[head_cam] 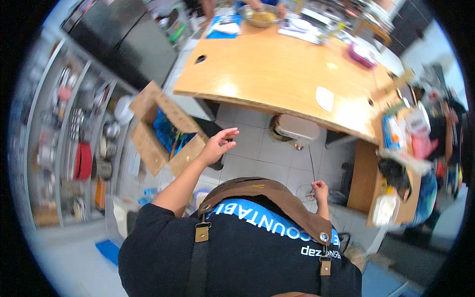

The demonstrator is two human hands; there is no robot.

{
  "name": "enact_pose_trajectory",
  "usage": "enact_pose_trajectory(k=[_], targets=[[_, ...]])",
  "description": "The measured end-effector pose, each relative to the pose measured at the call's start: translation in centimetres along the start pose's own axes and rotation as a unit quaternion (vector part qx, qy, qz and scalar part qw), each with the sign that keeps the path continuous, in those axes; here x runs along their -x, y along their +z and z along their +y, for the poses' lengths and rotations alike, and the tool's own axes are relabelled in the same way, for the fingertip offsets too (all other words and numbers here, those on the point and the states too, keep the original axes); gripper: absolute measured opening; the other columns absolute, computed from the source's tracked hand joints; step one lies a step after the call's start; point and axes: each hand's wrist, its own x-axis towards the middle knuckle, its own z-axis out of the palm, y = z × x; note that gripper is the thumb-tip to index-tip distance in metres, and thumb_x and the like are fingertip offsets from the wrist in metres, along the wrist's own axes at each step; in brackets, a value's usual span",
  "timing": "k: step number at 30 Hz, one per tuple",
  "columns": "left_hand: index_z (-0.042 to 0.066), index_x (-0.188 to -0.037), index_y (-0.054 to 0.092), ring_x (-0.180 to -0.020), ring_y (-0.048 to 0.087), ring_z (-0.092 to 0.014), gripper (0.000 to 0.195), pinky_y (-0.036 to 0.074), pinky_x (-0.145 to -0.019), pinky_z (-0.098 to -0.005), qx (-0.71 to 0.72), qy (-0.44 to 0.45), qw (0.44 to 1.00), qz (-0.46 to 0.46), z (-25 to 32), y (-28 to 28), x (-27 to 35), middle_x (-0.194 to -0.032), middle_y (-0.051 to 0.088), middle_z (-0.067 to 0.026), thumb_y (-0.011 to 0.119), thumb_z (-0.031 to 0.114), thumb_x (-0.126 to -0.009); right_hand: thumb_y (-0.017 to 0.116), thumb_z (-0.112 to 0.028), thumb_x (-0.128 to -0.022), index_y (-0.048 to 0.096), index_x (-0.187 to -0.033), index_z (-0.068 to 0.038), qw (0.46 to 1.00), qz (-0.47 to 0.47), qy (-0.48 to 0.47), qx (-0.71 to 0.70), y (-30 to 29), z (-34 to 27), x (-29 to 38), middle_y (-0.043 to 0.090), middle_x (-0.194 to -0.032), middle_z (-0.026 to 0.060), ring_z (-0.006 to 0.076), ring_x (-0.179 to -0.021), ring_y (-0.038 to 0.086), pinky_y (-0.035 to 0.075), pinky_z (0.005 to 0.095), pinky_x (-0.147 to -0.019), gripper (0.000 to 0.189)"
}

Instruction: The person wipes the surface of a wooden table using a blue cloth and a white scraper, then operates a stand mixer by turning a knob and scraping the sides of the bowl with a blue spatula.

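My left hand (219,146) hangs in the air with its fingers spread and holds nothing. It is closest to an open cardboard box (148,148) with blue material (163,128) inside. My right hand (320,190) is lower right, its thumb and fingers drawn together. A thin dark cord or rod (311,163) reaches up from its fingertips; whether the hand grips it, I cannot tell. Ahead of me stands a wooden table (259,67), and a flat white D-shaped piece (324,98), like a dough scraper, lies near its front edge. I wear a brown apron (259,191).
Across the table, another person's hands (256,5) are at a metal bowl (259,22) of yellowish food. Beneath the table is a pale bin-like container (297,128). Shelves of cookware (78,126) line the left. A side table (412,200) with bags and packets stands right.
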Motion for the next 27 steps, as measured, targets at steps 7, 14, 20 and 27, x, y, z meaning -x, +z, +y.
enact_pose_trajectory(k=[7,14,20,27], targets=[[0.009,-0.123,0.046,-0.1,0.05,-0.015,0.044,0.04,-0.082,-0.0275,0.005,-0.034,0.97,0.241,-1.8,-0.3,7.9,-0.116,0.054,-0.0045,0.06,0.018,-0.082,0.069,-0.013,-0.07,0.061,-0.074,-0.002,0.956,-0.196,-0.106,0.193,3.0,-6.2,-9.6,0.061,-0.065,0.008,0.0135,-0.063,0.055,0.043,0.0288,-0.058,0.014],[0.007,-0.108,0.057,-0.094,0.054,-0.02,0.033,0.044,-0.078,-0.0312,-0.157,-0.19,0.837,0.489,-5.9,-5.7,15.4,-0.104,0.06,-0.0083,0.062,0.021,-0.078,0.061,-0.011,-0.077,0.063,-0.094,-0.004,0.885,-0.27,-0.238,0.296,7.2,-13.1,-16.0,0.062,-0.075,0.0068,0.0143,-0.072,0.056,0.044,0.0282,-0.066,0.019],[0.007,-0.101,0.06,-0.09,0.057,-0.032,0.028,0.045,-0.08,-0.0385,-0.407,-0.301,0.787,0.353,-11.2,-15.5,12.1,-0.098,0.061,-0.0121,0.058,0.024,-0.078,0.059,-0.016,-0.08,0.061,-0.1,-0.003,0.898,-0.283,-0.209,0.264,11.5,-16.0,-13.1,0.064,-0.085,0.0105,0.0184,-0.077,0.06,0.045,0.0291,-0.072,0.024],[0.01,-0.103,0.061,-0.101,0.057,-0.026,0.028,0.044,-0.084,-0.0373,-0.467,-0.469,0.749,0.044,-18.7,-19.8,5.3,-0.106,0.061,-0.008,0.053,0.024,-0.08,0.059,-0.019,-0.081,0.06,-0.098,-0.001,0.879,-0.302,-0.122,0.348,9.6,-10.5,-5.7,0.064,-0.084,0.0115,0.0177,-0.076,0.059,0.046,0.0301,-0.07,0.025]])
